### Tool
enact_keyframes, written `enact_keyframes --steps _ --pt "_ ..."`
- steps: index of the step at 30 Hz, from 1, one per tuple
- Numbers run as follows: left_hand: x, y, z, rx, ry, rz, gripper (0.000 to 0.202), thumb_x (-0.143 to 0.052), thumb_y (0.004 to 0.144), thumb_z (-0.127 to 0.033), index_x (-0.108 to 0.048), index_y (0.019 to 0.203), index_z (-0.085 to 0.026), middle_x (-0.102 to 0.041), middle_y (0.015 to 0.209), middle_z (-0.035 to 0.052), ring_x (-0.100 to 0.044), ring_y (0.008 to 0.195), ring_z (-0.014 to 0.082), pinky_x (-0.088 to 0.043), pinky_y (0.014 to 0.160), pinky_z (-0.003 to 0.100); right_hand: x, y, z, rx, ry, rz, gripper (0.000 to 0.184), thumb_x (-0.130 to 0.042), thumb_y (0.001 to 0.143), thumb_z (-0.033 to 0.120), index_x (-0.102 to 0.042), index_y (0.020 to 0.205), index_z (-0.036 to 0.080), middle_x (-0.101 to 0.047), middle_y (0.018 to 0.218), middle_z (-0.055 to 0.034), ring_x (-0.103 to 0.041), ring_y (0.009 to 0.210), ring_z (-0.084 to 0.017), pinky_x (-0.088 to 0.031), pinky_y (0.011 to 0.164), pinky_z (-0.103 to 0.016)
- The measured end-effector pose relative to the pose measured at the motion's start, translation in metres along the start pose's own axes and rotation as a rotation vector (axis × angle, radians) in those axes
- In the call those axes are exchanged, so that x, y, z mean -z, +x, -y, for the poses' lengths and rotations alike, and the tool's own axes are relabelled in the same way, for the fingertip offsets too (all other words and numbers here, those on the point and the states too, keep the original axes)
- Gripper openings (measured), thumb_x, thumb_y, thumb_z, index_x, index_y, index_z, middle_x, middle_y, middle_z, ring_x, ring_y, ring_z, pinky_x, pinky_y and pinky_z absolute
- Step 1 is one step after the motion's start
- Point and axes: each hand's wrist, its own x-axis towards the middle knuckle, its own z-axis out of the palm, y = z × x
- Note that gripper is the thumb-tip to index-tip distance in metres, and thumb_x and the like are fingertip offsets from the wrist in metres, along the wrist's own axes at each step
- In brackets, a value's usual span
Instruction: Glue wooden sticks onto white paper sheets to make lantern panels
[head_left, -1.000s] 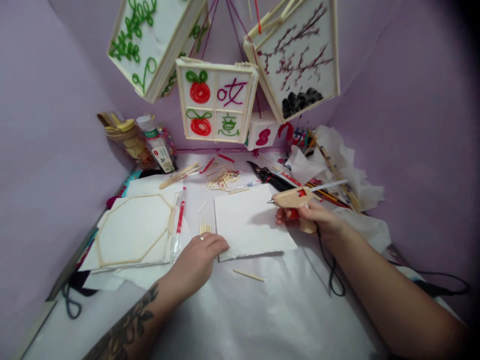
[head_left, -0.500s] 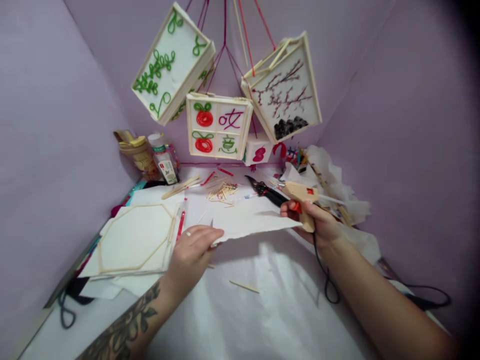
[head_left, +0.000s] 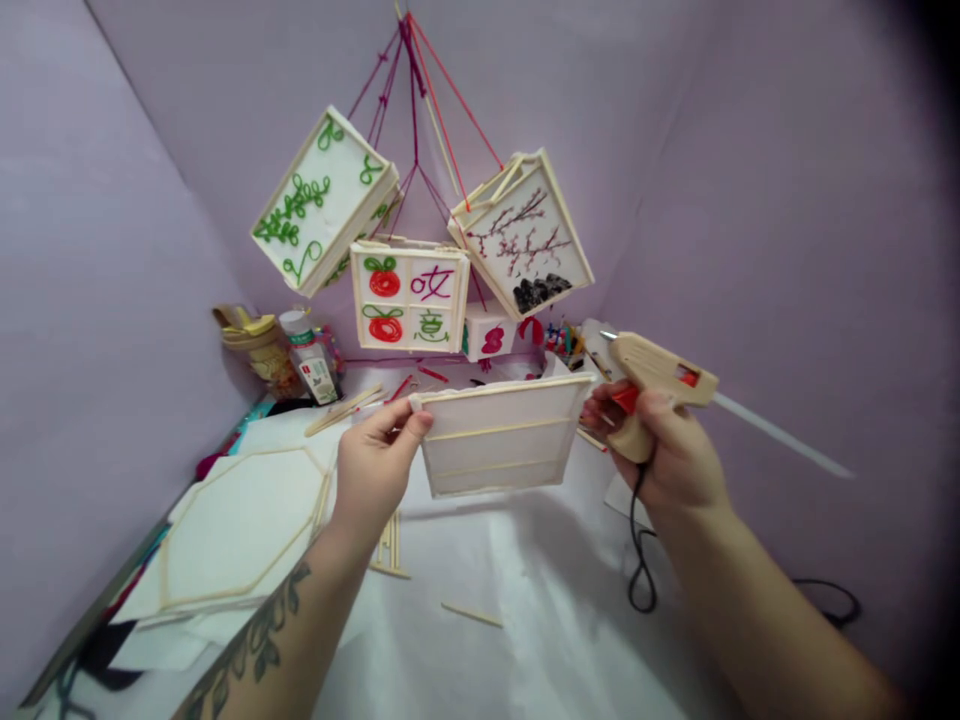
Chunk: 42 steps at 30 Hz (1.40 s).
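Observation:
My left hand (head_left: 373, 468) pinches the left edge of a white paper panel (head_left: 499, 435) framed with thin wooden sticks, holding it upright above the table. My right hand (head_left: 671, 450) is wrapped round the handle of a tan hot glue gun (head_left: 660, 372) with a red trigger; its nozzle points left, near the panel's upper right corner. The fingers of that hand also touch the panel's right edge. A clear glue stick (head_left: 780, 435) juts out behind the gun. Its black cord (head_left: 637, 560) trails down to the table.
Several decorated paper-and-stick panels (head_left: 409, 295) hang on red strings at the back. A hexagonal stick frame on white paper (head_left: 240, 525) lies at the left. Loose sticks (head_left: 471, 613) lie on the white table cover. Jars and a glue bottle (head_left: 307, 358) stand at the back left.
The panel has been lifted off the table and turned upright, showing its stick frame. My right hand rose with the glue gun beside it. The view tilted upward.

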Motion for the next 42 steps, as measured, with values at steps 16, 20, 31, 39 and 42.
enact_keyframes --steps 16,20,31,39,42 --pt "0.001 -0.017 -0.015 -0.421 0.31 0.017 0.011 -0.066 0.087 -0.029 -0.071 0.087 -0.02 -0.072 0.075 -0.0005 -0.063 0.06 0.011 -0.053 0.063 0.022 -0.037 -0.053 0.015 0.241 -0.715 0.493 0.009 -0.062 0.084 0.032 -0.057 0.09 0.028 -0.059 0.077 -0.0022 -0.058 0.063 -0.02 -0.048 0.053 -0.032" --pt "0.0 -0.024 -0.017 -0.537 0.332 0.056 0.009 -0.066 0.089 -0.027 -0.068 0.095 -0.021 -0.072 0.08 0.0005 -0.066 0.073 0.014 -0.055 0.072 0.026 -0.038 -0.059 0.01 0.267 -0.658 0.504 0.008 -0.059 0.086 0.03 -0.056 0.093 0.029 -0.055 0.079 -0.0009 -0.056 0.063 -0.018 -0.049 0.055 -0.03" --pt "-0.001 -0.031 -0.021 -0.581 0.298 0.103 0.013 -0.067 0.088 -0.022 -0.067 0.101 -0.019 -0.073 0.086 0.0007 -0.066 0.077 0.0127 -0.054 0.074 0.024 -0.032 -0.063 0.004 0.224 -0.658 0.508 0.008 -0.058 0.09 0.036 -0.059 0.089 0.028 -0.061 0.085 -0.0015 -0.061 0.074 -0.019 -0.052 0.065 -0.031" --pt "-0.002 -0.032 -0.021 -0.575 0.299 0.103 0.013 -0.068 0.088 -0.021 -0.068 0.1 -0.019 -0.073 0.086 0.0013 -0.066 0.077 0.0132 -0.055 0.073 0.025 -0.035 -0.061 0.008 0.18 -0.668 0.506 0.012 -0.057 0.089 0.036 -0.056 0.084 0.025 -0.06 0.079 -0.001 -0.06 0.068 -0.017 -0.052 0.062 -0.029" --pt "-0.001 -0.032 -0.02 -0.588 0.304 0.083 0.014 -0.069 0.087 -0.021 -0.067 0.1 -0.018 -0.072 0.084 0.0008 -0.065 0.073 0.0122 -0.054 0.069 0.023 -0.035 -0.06 0.009 0.174 -0.681 0.499 0.012 -0.056 0.09 0.035 -0.059 0.087 0.024 -0.061 0.081 -0.0017 -0.061 0.072 -0.018 -0.053 0.064 -0.028"
